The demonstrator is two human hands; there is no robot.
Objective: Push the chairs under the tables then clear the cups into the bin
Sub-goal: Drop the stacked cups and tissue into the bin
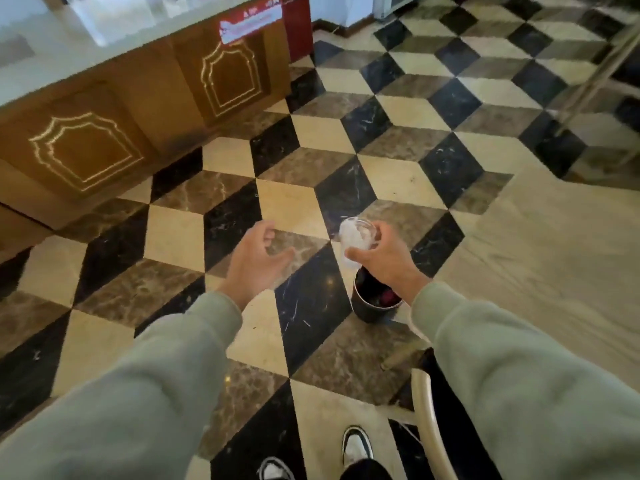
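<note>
My right hand [384, 258] grips a clear plastic cup [355, 237], held tilted just above and beyond a small dark round bin [375, 299] that stands on the floor. The bin is partly hidden by my right wrist; something reddish lies inside it. My left hand [254, 259] hovers to the left of the cup with its fingers loosely curled and apart, holding nothing. Both arms wear pale green sleeves.
A wooden counter [138, 109] with gold-outlined panels runs along the upper left. The curved back of a cream chair [433, 427] rises at the bottom right beside my shoes. A metal frame leg [595, 77] stands at the far right on the chequered marble floor.
</note>
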